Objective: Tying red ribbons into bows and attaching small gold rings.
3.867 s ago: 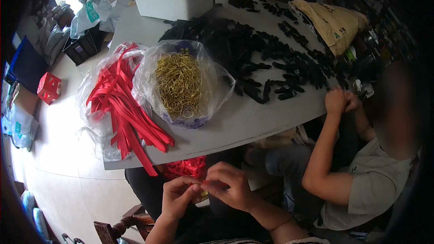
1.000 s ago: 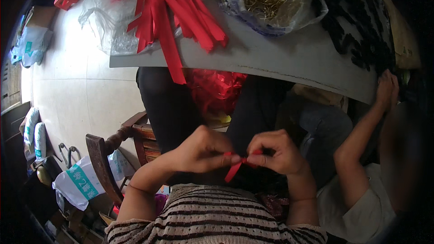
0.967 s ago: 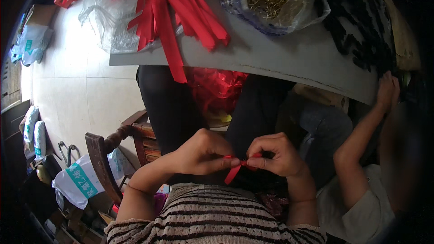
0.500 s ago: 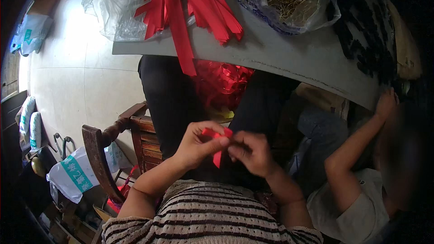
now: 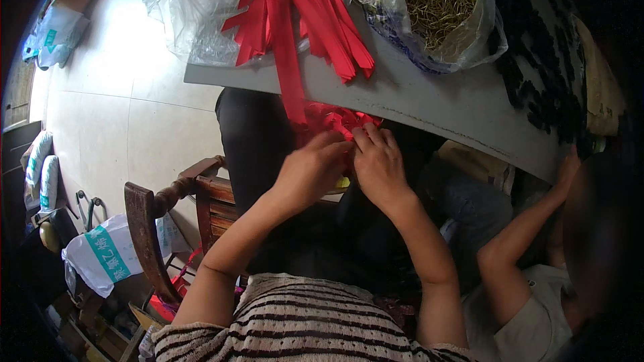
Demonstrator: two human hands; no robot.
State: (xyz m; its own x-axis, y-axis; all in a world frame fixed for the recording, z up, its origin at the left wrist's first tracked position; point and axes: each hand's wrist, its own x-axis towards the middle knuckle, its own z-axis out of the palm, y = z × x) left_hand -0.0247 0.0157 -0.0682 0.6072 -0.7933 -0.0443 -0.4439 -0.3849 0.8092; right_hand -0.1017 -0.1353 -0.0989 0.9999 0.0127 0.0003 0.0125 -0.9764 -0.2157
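Observation:
Between my knees lies a heap of red ribbon pieces (image 5: 341, 119), partly covered by my hands. My left hand (image 5: 310, 169) is at its near edge with fingers bent together; whatever they hold is hidden behind the hand. Beside it, my right hand (image 5: 379, 169) reaches onto the heap, its fingers apart and slightly bent, fingertips over the ribbon. A bit of red shows between the two hands. Long flat red ribbon strips (image 5: 314, 20) lie bunched on the grey table (image 5: 429, 104), and one strip hangs over its front edge toward the heap.
On the table stand a clear plastic bag (image 5: 194, 17) and an open bag of gold-coloured wire pieces (image 5: 439, 3). Dark strips (image 5: 537, 60) cover the table's right side. A wooden chair (image 5: 144, 228) is at my left. Another person's arm (image 5: 520, 228) rests at the right.
Both hands have moved forward, away from my body, to the red heap. The small looped ribbon that my left hand held is no longer plainly visible. My right hand's fingers have spread.

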